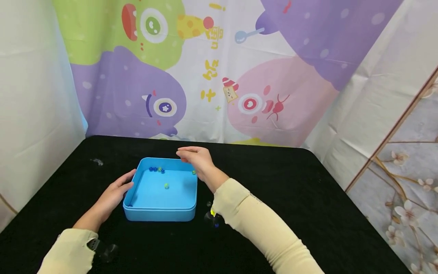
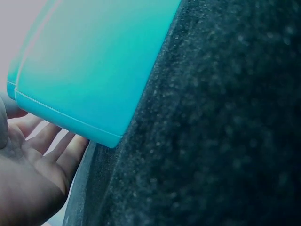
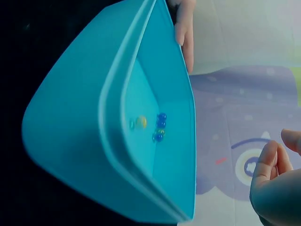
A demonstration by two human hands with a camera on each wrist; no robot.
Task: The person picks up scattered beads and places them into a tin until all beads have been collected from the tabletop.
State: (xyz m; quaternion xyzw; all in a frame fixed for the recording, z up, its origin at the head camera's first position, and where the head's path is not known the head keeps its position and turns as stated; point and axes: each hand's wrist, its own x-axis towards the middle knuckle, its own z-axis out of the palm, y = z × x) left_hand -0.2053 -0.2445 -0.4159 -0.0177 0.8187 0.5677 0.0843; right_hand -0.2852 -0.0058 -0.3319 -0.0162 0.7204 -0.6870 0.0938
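Note:
A light-blue open box [image 1: 161, 215] sits on the black table. Several blue and green marbles [image 1: 155, 169] line its back wall, and a yellow-green marble [image 1: 166, 186] lies mid-floor. Another green marble [image 1: 194, 172] is by the right wall. My left hand [image 1: 114, 192] rests against the box's left side, its fingers stretched along the outer wall and its thumb at the rim. Above the back right corner hovers my right hand [image 1: 198, 160], fingers extended together. In the right wrist view, a gap shows between thumb and forefinger, with nothing visible in it; the palm is hidden.
Beside the right sleeve lie a yellow marble [image 1: 213, 212], a blue marble [image 1: 216, 225] and something clear. A small clear piece [image 1: 97, 161] lies at the back left of the black table [image 1: 273, 175]. A cartoon-printed curtain [image 1: 205, 114] hangs behind.

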